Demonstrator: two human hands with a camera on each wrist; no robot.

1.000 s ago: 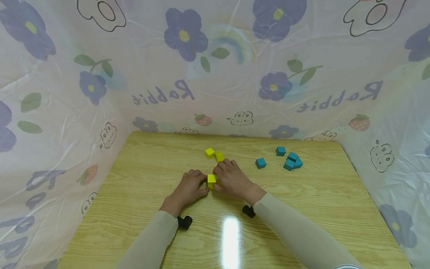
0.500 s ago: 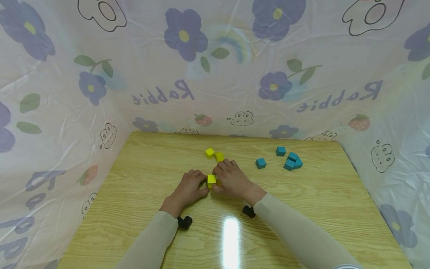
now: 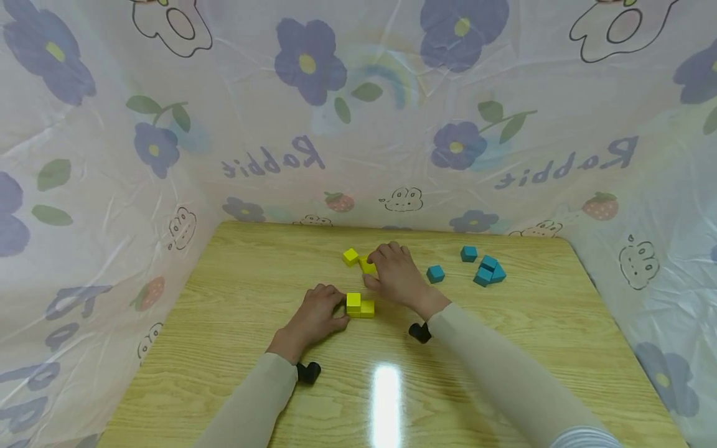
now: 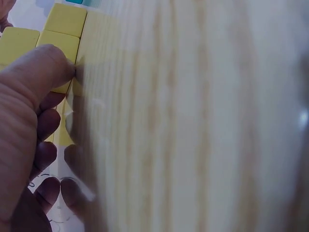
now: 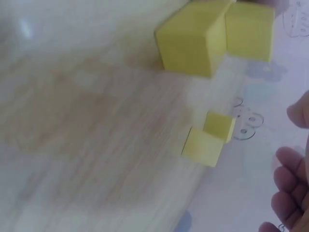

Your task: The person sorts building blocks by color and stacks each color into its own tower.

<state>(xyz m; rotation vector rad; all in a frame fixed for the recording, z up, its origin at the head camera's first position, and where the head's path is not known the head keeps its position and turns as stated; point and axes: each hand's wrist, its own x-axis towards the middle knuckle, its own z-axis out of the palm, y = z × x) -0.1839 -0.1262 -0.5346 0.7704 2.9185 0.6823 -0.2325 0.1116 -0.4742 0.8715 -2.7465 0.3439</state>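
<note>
Two yellow blocks (image 3: 367, 308) lie side by side on the table, with a yellow cube (image 3: 353, 302) on top of the left one. My left hand (image 3: 316, 316) holds the left end of this small stack between thumb and fingers. In the left wrist view the thumb (image 4: 46, 70) lies against a lower block (image 4: 63, 41). Farther back, my right hand (image 3: 396, 274) reaches over another yellow block (image 3: 366, 266), its thumb and fingers parted around it. The right wrist view shows a gap between the fingers (image 5: 289, 188) and that block (image 5: 202, 147).
A loose yellow cube (image 3: 350, 257) touches the back yellow block. To the right lie a blue cube (image 3: 435, 274), another blue cube (image 3: 468, 253) and a cluster of blue blocks (image 3: 485, 276). Patterned cloth (image 3: 358, 143) stands behind the wooden table (image 3: 252, 255).
My right hand has let go of the right side of the stack and moved back toward the rear yellow block, uncovering the stack's right lower block. The left hand stays in place.
</note>
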